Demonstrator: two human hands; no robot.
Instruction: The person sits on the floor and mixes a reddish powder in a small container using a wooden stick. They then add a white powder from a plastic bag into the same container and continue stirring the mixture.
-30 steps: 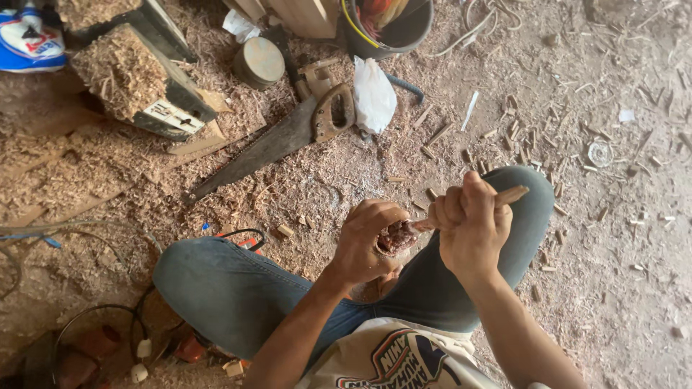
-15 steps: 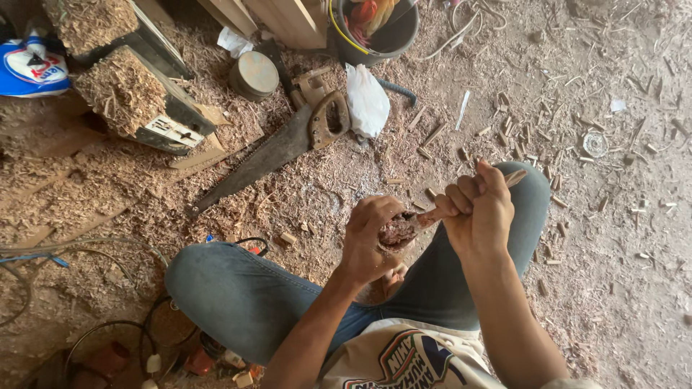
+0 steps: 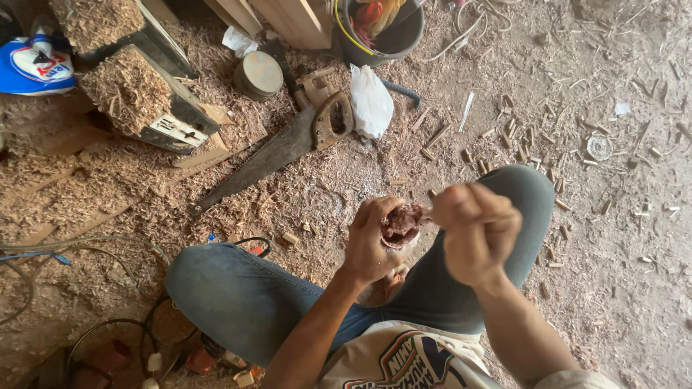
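Observation:
I sit cross-legged on a sawdust floor in blue jeans. My left hand (image 3: 369, 241) is wrapped around a small round container (image 3: 401, 225) with dark reddish-brown stuff in it, held over my lap. My right hand (image 3: 477, 229) is closed in a fist around a thin stick-like tool whose tip reaches the container's rim. The tool itself is mostly hidden inside the fist and blurred.
A handsaw (image 3: 277, 151) lies on the floor ahead, with a white plastic bag (image 3: 370, 101) beside its handle. A dark bucket (image 3: 382, 32), a round tin (image 3: 259, 74), shaving-covered machines (image 3: 137, 97), a blue-and-white bag (image 3: 34, 66) and cables (image 3: 86, 245) surround me. Small wood offcuts (image 3: 519, 133) litter the right.
My right hand has turned and dropped closer to the container; the stick that stuck out above the fist no longer shows. The view has shifted slightly.

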